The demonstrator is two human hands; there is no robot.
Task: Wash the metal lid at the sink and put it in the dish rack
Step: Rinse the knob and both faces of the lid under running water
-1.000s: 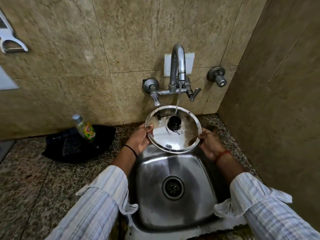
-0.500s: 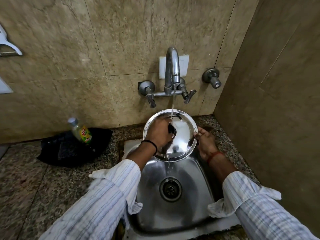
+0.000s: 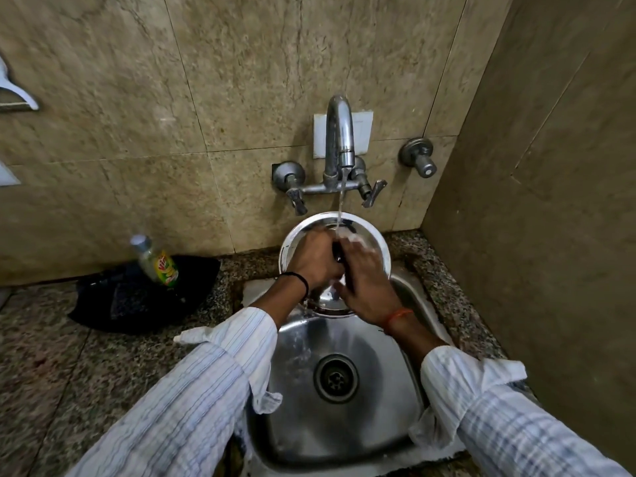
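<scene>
Metal lid (image 3: 373, 244) under both hands: left (image 3: 315, 258) seemingly gripping its knob, right (image 3: 366, 282) flat.

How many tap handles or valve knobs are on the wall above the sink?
3. A left lever and a right lever flank the spout on the mixer bar; a separate round knob sits further right. None appears hidden.

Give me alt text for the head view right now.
Two hands work on a round metal lid held under the running tap above a steel sink: the left hand grips the lid's black knob, the right hand lies flat on its face. A bottle stands on the counter at left.
</scene>
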